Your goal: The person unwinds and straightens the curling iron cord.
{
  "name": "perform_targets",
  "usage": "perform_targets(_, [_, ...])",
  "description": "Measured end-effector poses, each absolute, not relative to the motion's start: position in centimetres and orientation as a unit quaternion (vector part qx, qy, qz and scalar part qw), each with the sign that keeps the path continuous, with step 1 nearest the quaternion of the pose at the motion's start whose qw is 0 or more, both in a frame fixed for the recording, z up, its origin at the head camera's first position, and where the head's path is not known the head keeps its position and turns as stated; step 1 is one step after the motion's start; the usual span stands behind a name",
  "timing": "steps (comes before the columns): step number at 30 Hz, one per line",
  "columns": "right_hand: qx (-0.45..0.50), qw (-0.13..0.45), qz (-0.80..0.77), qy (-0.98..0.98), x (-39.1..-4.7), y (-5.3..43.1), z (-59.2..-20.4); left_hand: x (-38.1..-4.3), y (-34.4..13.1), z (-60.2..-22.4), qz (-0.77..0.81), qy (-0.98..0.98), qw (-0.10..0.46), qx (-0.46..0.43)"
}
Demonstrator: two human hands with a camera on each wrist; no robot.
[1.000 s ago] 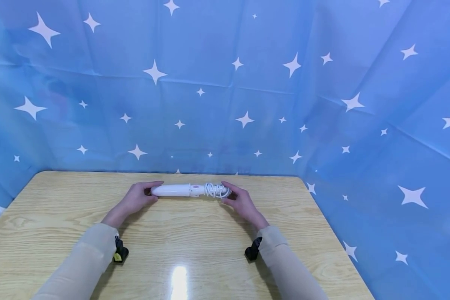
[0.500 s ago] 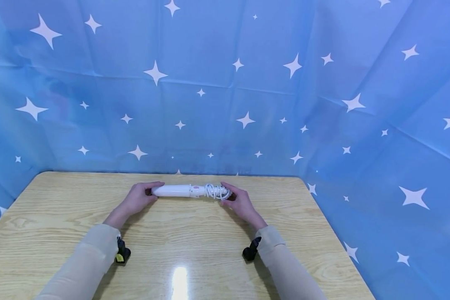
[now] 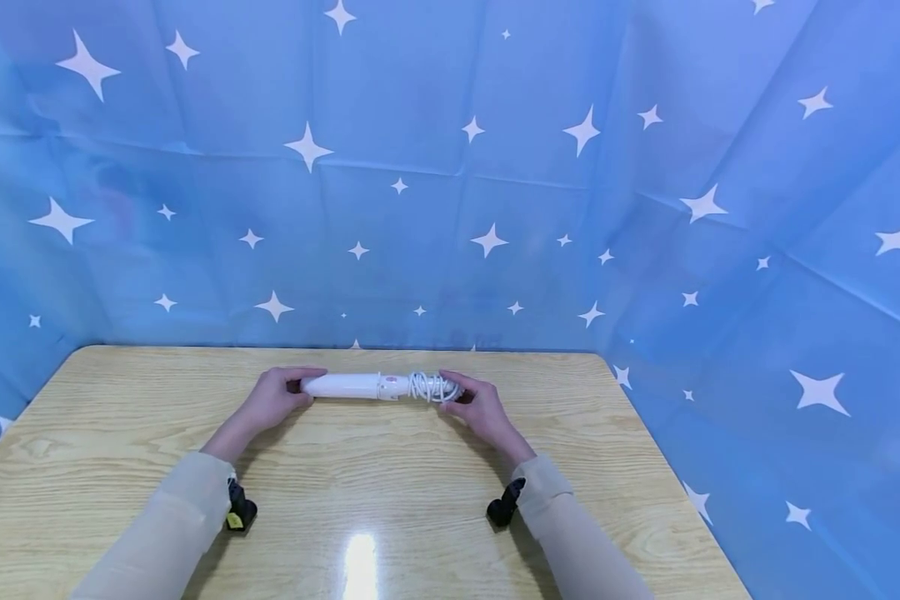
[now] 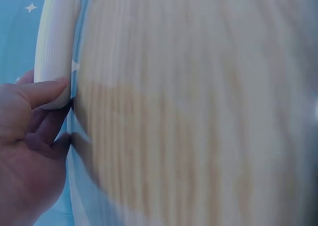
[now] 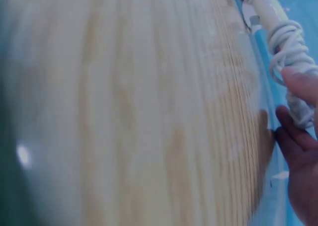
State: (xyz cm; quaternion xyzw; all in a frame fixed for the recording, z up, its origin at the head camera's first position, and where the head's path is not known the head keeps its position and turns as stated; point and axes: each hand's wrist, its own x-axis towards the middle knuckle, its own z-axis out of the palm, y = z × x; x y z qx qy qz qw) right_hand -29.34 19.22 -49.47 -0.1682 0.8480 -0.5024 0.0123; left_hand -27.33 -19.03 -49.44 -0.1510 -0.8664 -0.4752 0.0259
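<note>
A white curling iron lies crosswise near the back of the table, with its cord wound in several loops round the handle on the right. My left hand grips the smooth barrel end between thumb and fingers. In the left wrist view, the thumb crosses the tip of the curling iron and the fingers are partly hidden behind it. At the other end, my right hand holds the handle where the cord is wrapped. The right wrist view shows the thumb against the cord loops, with fingertips below near the tabletop.
The pale wood-grain table ends just behind the curling iron. A blue curtain with white stars hangs along the back and sides. Black wrist cameras sit under both sleeves, and a bright light reflection shows near the front.
</note>
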Motion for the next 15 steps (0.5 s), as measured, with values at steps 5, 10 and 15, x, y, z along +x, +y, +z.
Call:
perform_targets(5, [-0.162,0.014,-0.502,0.849,-28.5,19.3,-48.8,-26.7,-19.1,-49.0,-0.477,-0.866,0.013,-0.15])
perform_targets(10, [-0.165,0.008,-0.502,0.849,-27.7,19.4,-48.2,-25.9,-19.2,-48.2,-0.519,-0.841,-0.014,-0.151])
perform_targets(15, [-0.174,-0.013,-0.505,0.845,-26.9,19.5,-47.4,-25.1,-19.5,-47.5,-0.568,-0.81,-0.019,-0.148])
